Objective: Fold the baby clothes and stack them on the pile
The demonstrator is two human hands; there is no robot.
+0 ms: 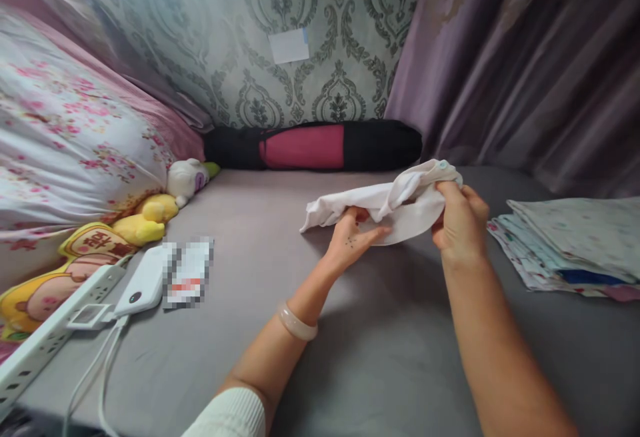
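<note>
A thin white cloth (pixel 370 198) with faint small prints, perhaps a garment, is held bunched and partly folded above the grey bed sheet. My right hand (pixel 457 217) is closed on its right end, thumb and fingers pinching the edge. My left hand (pixel 350 237) holds the cloth from below near its middle; the fingers go into the folds, partly hidden, and the thumb points right along the lower flap. A pale bangle (pixel 297 321) is on my left wrist. To the right of my right hand lies a stack of folded cloths (pixel 575 240).
At left are a white power strip (pixel 60 330), a white power bank (pixel 146 278) with cables, and a blurred-out packet (pixel 190 274). Plush toys (pixel 145 217) line the flowered bedding (pixel 85 124). A black and red bolster-like bag (pixel 310 146) lies along the wall.
</note>
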